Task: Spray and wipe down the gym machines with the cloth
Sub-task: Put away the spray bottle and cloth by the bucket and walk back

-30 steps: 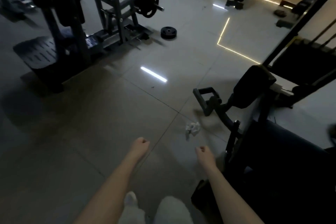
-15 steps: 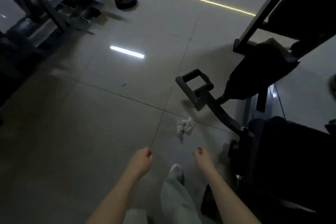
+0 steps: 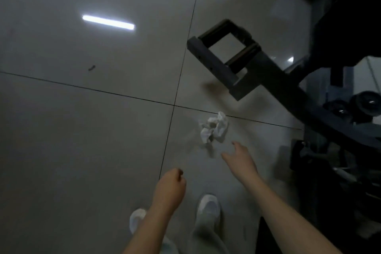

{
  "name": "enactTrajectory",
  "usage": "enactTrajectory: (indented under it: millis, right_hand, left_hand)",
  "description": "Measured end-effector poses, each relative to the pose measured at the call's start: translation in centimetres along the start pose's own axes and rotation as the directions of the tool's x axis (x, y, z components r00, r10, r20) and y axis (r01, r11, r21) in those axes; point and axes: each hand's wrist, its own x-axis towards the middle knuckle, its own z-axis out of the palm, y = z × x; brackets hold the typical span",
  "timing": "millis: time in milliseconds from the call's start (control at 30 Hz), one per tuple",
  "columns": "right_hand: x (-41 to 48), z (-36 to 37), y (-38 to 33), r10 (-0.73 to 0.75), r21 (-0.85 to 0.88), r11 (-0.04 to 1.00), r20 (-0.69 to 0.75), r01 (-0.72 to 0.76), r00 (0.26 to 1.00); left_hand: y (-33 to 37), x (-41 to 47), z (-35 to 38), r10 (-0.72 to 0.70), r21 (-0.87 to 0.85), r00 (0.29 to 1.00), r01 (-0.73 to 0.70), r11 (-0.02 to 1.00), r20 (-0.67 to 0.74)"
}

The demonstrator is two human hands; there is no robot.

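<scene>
A crumpled white cloth (image 3: 214, 127) lies on the grey tiled floor beside a tile joint. My right hand (image 3: 240, 159) reaches toward it with fingers spread, a short way below and right of the cloth, not touching it. My left hand (image 3: 171, 184) hangs lower left with fingers curled into a loose fist, holding nothing. A dark gym machine (image 3: 309, 93) fills the right side; its square handle frame (image 3: 224, 47) juts out above the cloth. No spray bottle is in view.
My two white shoes (image 3: 208, 207) stand on the floor (image 3: 82, 130) below the hands. Small black weights (image 3: 365, 103) sit on the machine at the right edge. A ceiling light reflects on the tiles at upper left.
The view has tipped down and closer to the floor. My right hand has opened and stretched out toward the cloth. The left hand stays curled.
</scene>
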Motion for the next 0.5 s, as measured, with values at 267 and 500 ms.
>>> enactTrajectory:
  millis: [267, 500]
  right_hand:
    - [12.7, 9.5, 1.8, -0.14, -0.291, 0.951, -0.111, 0.102, 0.984]
    - [19.8, 12.3, 0.3, -0.205, -0.331, 0.933, -0.174, 0.139, 0.963]
  left_hand:
    - [-6.2, 10.2, 8.2, 0.034, -0.109, 0.995, -0.044, 0.993, -0.089]
    - [-9.9, 14.6, 11.4, -0.061, -0.312, 0.983, 0.004, 0.95, -0.175]
